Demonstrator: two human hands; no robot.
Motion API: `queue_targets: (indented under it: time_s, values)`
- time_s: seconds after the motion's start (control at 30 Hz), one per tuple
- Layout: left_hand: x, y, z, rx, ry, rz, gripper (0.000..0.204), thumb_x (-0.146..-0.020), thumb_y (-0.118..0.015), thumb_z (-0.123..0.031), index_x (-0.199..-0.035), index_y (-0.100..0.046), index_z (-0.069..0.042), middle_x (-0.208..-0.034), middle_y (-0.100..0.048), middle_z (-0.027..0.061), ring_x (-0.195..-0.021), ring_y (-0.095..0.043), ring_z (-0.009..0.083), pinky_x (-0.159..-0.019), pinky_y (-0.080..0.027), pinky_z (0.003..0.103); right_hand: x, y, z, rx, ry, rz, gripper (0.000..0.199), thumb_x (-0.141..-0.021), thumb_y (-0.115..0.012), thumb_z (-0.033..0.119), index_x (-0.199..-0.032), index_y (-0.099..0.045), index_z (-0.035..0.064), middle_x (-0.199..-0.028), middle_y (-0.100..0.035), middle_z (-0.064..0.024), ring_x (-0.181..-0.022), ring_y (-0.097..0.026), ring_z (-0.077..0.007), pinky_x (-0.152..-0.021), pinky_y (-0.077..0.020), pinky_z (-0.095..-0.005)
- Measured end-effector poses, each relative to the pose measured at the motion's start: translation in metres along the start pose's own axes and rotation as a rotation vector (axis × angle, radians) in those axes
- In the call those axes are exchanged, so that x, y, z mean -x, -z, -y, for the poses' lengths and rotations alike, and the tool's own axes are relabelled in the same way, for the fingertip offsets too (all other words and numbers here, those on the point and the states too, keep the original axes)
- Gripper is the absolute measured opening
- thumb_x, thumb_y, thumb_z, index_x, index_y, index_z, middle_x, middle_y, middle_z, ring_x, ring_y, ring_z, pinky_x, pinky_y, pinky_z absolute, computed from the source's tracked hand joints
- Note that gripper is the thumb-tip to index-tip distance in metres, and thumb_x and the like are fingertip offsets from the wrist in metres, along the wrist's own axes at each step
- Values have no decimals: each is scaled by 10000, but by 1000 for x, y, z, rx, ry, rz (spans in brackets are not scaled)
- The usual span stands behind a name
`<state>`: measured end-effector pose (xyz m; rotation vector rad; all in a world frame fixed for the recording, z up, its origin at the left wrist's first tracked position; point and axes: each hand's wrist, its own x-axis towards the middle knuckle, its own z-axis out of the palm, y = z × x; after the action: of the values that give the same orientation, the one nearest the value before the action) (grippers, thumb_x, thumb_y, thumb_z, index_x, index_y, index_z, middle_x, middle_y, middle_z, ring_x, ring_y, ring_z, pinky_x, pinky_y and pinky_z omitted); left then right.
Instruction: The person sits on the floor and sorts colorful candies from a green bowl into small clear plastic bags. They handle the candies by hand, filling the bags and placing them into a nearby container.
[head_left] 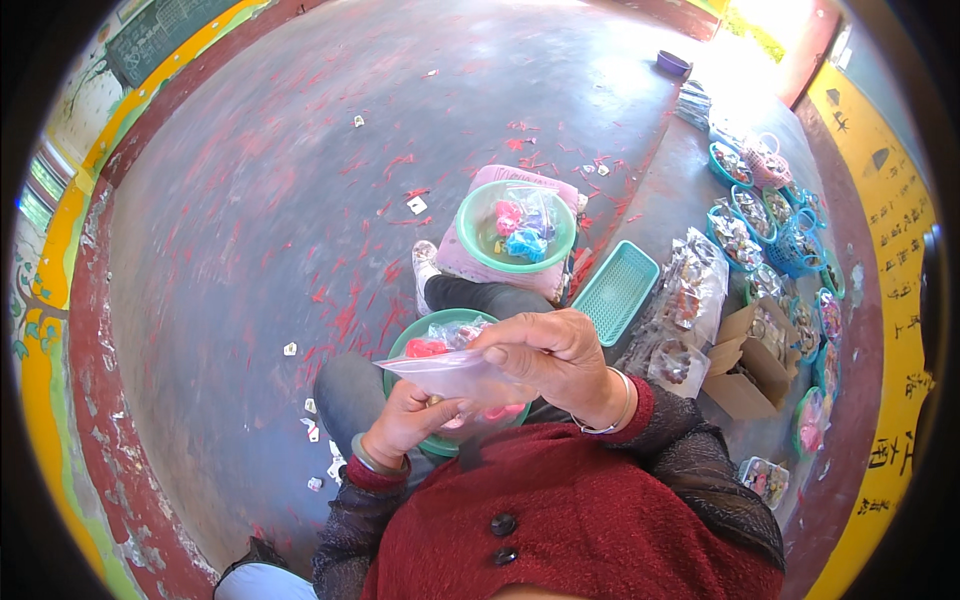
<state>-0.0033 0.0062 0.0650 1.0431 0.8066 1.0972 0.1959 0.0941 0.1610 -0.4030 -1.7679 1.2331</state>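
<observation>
Left hand (405, 425) and right hand (560, 365) on one clear bag (450, 376).
The left hand's grip is closed on the bag's lower side; the bag slants just above the lap bowl (402, 343) with its pink pieces (428, 347); beyond, a far bowl (484, 225) stands on a pink pad (480, 274); the right grip pinches the bag's upper edge; rightward lie a basket (615, 292) and a carton (745, 390).

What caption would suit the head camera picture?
Right hand pinching a translucent plastic bag close to the left hand, over a green basin.
</observation>
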Motion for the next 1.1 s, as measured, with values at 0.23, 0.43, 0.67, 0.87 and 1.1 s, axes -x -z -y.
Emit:
queue_targets:
  time_s: [0.23,0.43,0.67,0.87,1.1]
  values:
    - [-4,-13,11,272,38,-148,420,-908,-553,-131,-1298,-453,-12,-1149,-576,61,-1000,-552,116,-822,-460,259,2,0,-9,-96,-94,-153,129,-892,-612,100,-956,-671,4,-787,-663,-21,-689,-580,-54,-600,-468,-203]
    - [-12,-26,-4,522,43,88,480,-897,-552,-106,-1326,-374,18,-1226,-538,149,-1138,-546,278,-981,-430,427,-16,5,-47,-479,-248,-435,163,-918,-571,108,-981,-653,-18,-854,-659,-61,-754,-583,-84,-712,-463,-231]
    - [-18,-20,5,590,103,-346,353,-946,-488,-146,-1257,-446,16,-1137,-602,138,-954,-630,233,-706,-532,323,3,17,-87,-737,-612,-341,324,-940,-540,313,-1105,-587,38,-993,-663,-94,-903,-632,-152,-729,-502,-259]
    - [-23,-12,13,572,66,-385,343,-974,-446,-179,-1272,-448,-8,-1179,-581,131,-1038,-589,221,-864,-498,336,42,5,-102,-608,-926,31,262,-891,-622,251,-1028,-628,28,-922,-647,-28,-788,-607,-94,-684,-486,-232]
    - [-24,-11,10,550,197,-321,305,-950,-504,-144,-1211,-499,11,-1122,-601,131,-1015,-610,221,-875,-522,340,42,4,-104,-565,-815,-96,132,-868,-642,136,-943,-653,28,-864,-657,-15,-733,-611,-72,-637,-485,-208]
